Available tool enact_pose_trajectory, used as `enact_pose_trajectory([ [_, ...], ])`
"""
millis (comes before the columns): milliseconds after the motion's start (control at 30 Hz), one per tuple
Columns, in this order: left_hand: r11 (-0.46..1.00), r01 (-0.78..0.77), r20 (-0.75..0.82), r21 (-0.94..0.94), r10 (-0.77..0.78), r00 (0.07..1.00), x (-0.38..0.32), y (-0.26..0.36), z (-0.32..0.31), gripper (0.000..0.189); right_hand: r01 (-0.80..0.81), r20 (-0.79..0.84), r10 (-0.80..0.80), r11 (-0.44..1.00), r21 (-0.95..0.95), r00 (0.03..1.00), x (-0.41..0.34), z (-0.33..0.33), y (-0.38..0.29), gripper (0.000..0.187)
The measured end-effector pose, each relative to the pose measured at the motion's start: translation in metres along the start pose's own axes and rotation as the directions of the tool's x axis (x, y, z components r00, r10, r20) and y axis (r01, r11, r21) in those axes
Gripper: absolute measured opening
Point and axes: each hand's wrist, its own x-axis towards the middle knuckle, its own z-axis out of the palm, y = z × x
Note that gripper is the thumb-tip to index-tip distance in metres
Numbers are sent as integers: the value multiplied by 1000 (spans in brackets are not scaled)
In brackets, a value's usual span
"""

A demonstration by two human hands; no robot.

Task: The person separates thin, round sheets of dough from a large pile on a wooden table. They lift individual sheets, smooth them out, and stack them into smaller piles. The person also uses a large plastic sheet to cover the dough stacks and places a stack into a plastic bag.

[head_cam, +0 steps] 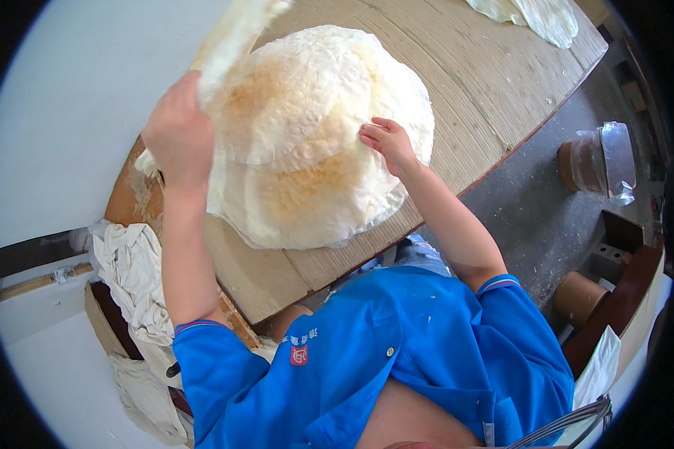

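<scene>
A mound of thin, rounded off-white sheets (314,112) with tan patches and ragged edges lies in front of me. Their material looks fibrous, but I cannot be sure. My left hand (180,123), slightly blurred, grips a lifted pale sheet (230,42) at the mound's left side. That sheet runs up past the top of the view. Over the mound's right part is my right hand (390,143), its fingers loosely curled and apart. Whether its fingertips touch the top sheet is unclear. Nothing shows clearly in it.
Corrugated cardboard (472,112) covers the table. More pale sheets (533,17) lie at its far right. Crumpled white cloth (137,280) hangs at the left, near a white wall (78,112). A plastic-wrapped container (595,160) and a brown drum (579,299) stand on the grey floor.
</scene>
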Motion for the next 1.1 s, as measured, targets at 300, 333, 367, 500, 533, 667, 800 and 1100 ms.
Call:
enact_pose_trajectory([
  [300,918,313,144,-245,-285,948,-71,-67,135,23,106,109,-88,980,-169,990,35,45,-10,35],
  [333,916,352,191,-191,-317,929,-42,-62,115,24,68,47,-66,997,-42,997,42,52,-12,30],
  [367,912,389,232,-129,-354,906,-7,-57,84,24,9,19,-8,999,-47,1000,51,53,-14,26],
  [500,996,20,-41,-91,-24,999,0,-58,56,22,-207,7,215,951,-231,977,70,63,-25,9],
  [533,995,-36,-55,-93,31,998,-15,-52,63,22,-249,19,269,913,-323,963,69,68,-29,8],
  [667,956,181,210,-228,-134,969,-99,5,125,22,-52,154,98,959,-279,983,68,92,-31,13],
  [800,933,275,242,-231,-218,945,-98,21,134,16,-144,270,171,983,-117,947,49,84,-32,8],
  [1100,933,83,217,-351,-5,976,-85,9,141,13,-180,317,123,971,158,940,49,82,-29,18],
])
